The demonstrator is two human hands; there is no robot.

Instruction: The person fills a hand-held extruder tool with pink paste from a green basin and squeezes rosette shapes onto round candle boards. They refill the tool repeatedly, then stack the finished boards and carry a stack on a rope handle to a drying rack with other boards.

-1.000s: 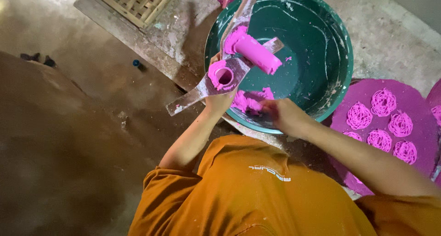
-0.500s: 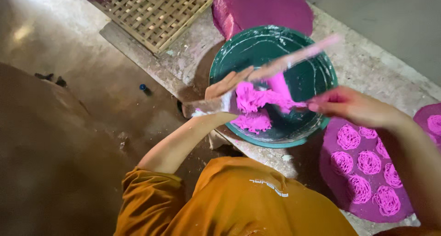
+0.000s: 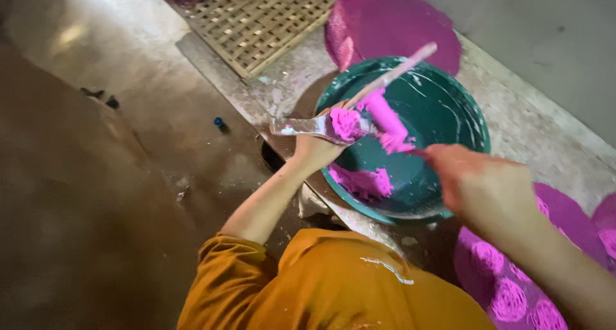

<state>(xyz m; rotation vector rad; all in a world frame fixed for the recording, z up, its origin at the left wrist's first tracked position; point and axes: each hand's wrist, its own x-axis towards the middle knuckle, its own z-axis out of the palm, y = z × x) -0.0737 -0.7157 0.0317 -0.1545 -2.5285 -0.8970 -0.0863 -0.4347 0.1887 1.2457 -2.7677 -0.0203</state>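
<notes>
The left hand (image 3: 316,151) is closed around a metal dough press (image 3: 321,126), gripping it from below at the near rim of a round green basin (image 3: 471,128). The press is packed with bright pink dough (image 3: 346,122), and a thick roll of the same dough (image 3: 387,119) juts from it out over the basin. A long, pale handle (image 3: 393,75), smeared pink, slants up and away from the press across the basin toward its far rim.

The right hand (image 3: 476,182) hangs over the basin's right side, fingers curled loosely, its fingertips (image 3: 431,155) close to the end of the dough roll; motion blur makes it impossible to tell whether they touch it or hold anything. The 2 hands are apart, with the dough roll between them.

Inside the basin, a lump of pink dough (image 3: 362,181) lies against the near wall, and pale smears streak the green inside. The basin sits on a rough concrete ledge (image 3: 545,134).

To the right of the basin, a round pink tray (image 3: 558,211) carries coiled nests of pressed pink strands (image 3: 510,299). Beyond the basin lies another round pink tray (image 3: 391,25), and left of it a woven bamboo mat (image 3: 256,22). An orange sleeve (image 3: 224,278) covers the left upper arm, and orange cloth fills the bottom of the view.
</notes>
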